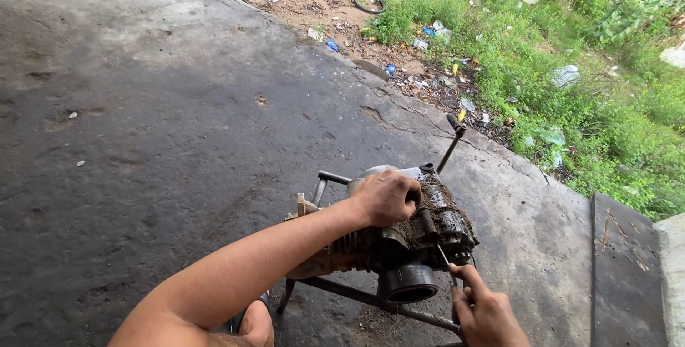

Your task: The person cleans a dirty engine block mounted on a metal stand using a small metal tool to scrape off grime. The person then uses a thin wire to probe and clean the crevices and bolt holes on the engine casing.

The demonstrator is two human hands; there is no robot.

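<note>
Two bare hands are seen at work on a grimy engine block (407,236), which is held up on a thin metal stand (371,300) over a dark, stained concrete floor (164,126). The left hand (385,197) is laid on top of the engine, its fingers curled and clenched over the upper casing. The right hand (485,311) is placed low at the engine's near right corner, where a slim metal tool (444,255) is pinched between the fingertips and its tip is set against the dirt-caked side of the casing. A round black opening (408,284) is turned toward the camera on the underside of the engine, just left of the right hand. A thin lever with a dark knob (453,136) is angled up and away from the far side of the engine. Beyond the cracked edge of the concrete, bare soil, grass (592,68) and scattered litter are visible, with an old tyre (369,3) lying near the top.
</note>
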